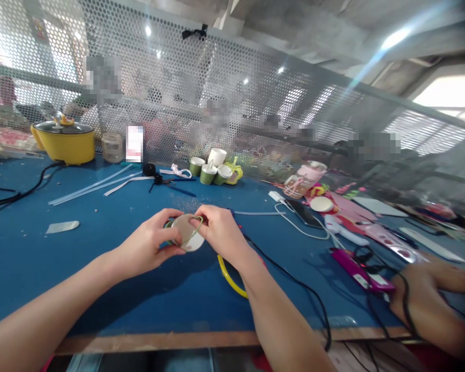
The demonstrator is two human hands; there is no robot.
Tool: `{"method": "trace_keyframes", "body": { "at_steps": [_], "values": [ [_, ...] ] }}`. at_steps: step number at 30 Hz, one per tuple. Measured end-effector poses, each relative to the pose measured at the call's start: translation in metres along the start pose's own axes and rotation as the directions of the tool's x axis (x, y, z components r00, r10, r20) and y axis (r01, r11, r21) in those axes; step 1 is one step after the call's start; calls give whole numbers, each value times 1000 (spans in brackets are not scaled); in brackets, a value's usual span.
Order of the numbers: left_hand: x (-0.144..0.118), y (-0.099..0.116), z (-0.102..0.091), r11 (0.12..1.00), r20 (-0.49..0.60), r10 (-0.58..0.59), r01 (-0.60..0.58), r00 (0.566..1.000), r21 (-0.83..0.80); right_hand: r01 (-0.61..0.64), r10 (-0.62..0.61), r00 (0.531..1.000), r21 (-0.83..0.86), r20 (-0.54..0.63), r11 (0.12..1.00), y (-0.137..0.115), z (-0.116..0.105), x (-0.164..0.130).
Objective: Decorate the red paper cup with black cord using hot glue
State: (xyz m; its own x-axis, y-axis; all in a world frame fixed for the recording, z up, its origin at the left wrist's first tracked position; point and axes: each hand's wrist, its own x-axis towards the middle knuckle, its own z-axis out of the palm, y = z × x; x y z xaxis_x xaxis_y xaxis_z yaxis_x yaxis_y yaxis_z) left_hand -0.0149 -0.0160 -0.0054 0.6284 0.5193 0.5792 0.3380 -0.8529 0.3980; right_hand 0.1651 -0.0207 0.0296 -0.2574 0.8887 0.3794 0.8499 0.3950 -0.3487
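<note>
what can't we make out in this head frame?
- Underside of the round disc: covered by the left hand and right hand.
- Yellow ring: mostly behind the right forearm.
- People behind the mesh screen: blurred.
- Co-worker's arm: cut by the right edge.

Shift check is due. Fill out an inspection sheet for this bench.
Surface: blue table, small crumbs, wooden front edge.
Job's things: round white disc with a green band around it, held above the table.
Clutter: yellow pot, jar, green cups, white strips, pink craft pieces, yellow ring.
Hands: left hand and right hand both grip the disc.
Cables: black cable, white cable.
Surroundings: perforated metal screen; another person's hand at right.
</note>
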Motion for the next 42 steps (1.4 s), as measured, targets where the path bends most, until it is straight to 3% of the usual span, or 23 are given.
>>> {"method": "trace_keyframes", "body": {
  "at_steps": [20,42],
  "values": [
    [1,1,-2,999,3,-4,4,1000,-42,57,-57,998,3,-40,998,-2,0,-1],
    [0,2,-3,999,-18,31,-31,999,27,87,-90,991,-29,-101,996,-3,-2,-2]
  ]
}}
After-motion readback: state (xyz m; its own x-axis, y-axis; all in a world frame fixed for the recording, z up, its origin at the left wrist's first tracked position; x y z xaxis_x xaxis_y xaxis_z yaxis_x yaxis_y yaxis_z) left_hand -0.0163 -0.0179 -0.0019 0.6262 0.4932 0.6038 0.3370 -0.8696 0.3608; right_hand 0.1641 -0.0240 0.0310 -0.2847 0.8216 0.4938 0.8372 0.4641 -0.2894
